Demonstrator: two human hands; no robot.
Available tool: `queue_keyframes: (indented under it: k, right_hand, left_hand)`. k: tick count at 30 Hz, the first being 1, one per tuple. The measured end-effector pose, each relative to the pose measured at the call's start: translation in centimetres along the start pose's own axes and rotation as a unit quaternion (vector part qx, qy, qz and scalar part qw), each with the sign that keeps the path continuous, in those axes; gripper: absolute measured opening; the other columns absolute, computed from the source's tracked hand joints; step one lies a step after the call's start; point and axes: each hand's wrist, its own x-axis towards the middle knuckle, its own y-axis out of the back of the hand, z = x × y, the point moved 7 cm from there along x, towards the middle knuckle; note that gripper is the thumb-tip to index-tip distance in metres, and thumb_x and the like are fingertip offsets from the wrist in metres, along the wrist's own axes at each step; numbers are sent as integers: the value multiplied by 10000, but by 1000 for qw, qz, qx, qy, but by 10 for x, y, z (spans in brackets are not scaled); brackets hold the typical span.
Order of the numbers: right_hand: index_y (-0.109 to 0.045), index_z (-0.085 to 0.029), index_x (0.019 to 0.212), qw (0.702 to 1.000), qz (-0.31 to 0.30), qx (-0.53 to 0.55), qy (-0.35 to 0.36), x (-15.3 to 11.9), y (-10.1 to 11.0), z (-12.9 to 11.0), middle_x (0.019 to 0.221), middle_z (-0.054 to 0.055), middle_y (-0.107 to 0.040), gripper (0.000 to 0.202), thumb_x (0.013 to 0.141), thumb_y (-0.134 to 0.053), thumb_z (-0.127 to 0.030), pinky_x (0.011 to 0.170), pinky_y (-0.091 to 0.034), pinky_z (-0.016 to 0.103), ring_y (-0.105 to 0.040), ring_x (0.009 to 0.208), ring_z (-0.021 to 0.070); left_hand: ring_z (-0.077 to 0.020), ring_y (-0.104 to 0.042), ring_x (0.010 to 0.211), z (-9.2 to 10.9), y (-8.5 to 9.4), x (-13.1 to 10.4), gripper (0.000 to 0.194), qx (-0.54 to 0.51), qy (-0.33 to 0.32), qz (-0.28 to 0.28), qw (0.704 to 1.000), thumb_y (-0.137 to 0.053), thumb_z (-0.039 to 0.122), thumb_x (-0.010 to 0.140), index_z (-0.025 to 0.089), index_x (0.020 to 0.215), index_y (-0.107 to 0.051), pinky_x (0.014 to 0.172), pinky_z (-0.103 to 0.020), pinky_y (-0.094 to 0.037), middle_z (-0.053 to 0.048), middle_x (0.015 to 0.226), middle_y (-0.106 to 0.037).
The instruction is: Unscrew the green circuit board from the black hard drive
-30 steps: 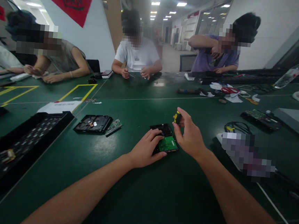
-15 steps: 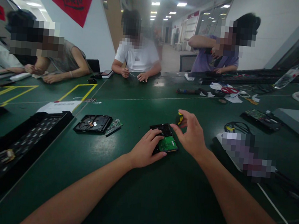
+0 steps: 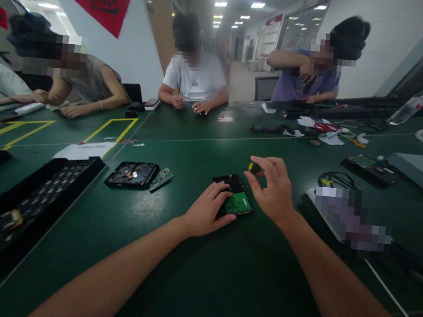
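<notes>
A hard drive (image 3: 238,204) with a green circuit board lies on the green table in front of me. My left hand (image 3: 207,207) grips it from the left, with fingers over its top and the thumb along its near edge. Above the drive's right side, my right hand (image 3: 273,191) pinches the yellow and black handle of a screwdriver (image 3: 254,168) between thumb and fingers. The tool's shaft and tip cannot be made out. Left of my hands lies a second hard drive (image 3: 132,175), with a loose circuit board (image 3: 162,179) beside it.
A long black tray (image 3: 36,212) fills the left side. At right lie a phone-like object (image 3: 327,215) with a blurred screen, a coiled cable (image 3: 337,180), another drive (image 3: 369,170) and a grey box (image 3: 418,169). Co-workers (image 3: 196,80) sit across the table.
The screwdriver handle has tilted and turned slightly in my right hand, and its fingers have shifted around it. My left hand and the hard drive stay in place.
</notes>
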Motion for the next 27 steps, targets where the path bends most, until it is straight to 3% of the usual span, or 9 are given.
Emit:
queue_keyframes:
  k: [6, 13, 19, 27]
  right_hand:
    - [-467, -328, 1518, 1000, -1, 23, 4, -1, -4, 0, 1332, 128, -604, 499, 1033, -551, -245, 905, -650, 494, -671, 1101, 291]
    - [-589, -356, 1396, 1000, 7, -5, -3, 1, 2, 1, 1216, 103, -604, 392, 1010, -634, -311, 870, -645, 496, -673, 1046, 292]
    - [-476, -317, 1520, 1000, -1, 21, 6, 0, -3, -1, 1377, 130, -624, 477, 1050, -509, -245, 968, -627, 511, -668, 1177, 303]
    - [-567, -282, 1360, 999, 46, -11, 16, 0, 3, 1, 1201, 107, -603, 367, 1007, -663, -313, 833, -653, 457, -665, 979, 253]
  left_hand:
    - [-386, -439, 1507, 0, 0, -1, 609, 8, -3, 0, 1000, -677, 529, 976, 199, 1455, -496, 1263, -632, -366, -201, 1558, -484]
    - [-383, -438, 1508, -1, -1, -1, 612, 3, -4, 2, 1000, -683, 537, 970, 201, 1450, -505, 1260, -635, -371, -198, 1561, -481]
    - [-385, -431, 1512, -2, -2, -1, 619, 13, -3, -2, 1000, -668, 549, 981, 189, 1457, -504, 1266, -622, -374, -200, 1562, -476]
    - [-387, -433, 1513, -2, -3, -1, 607, 16, -10, 2, 1000, -670, 543, 981, 195, 1448, -499, 1274, -640, -349, -203, 1563, -481]
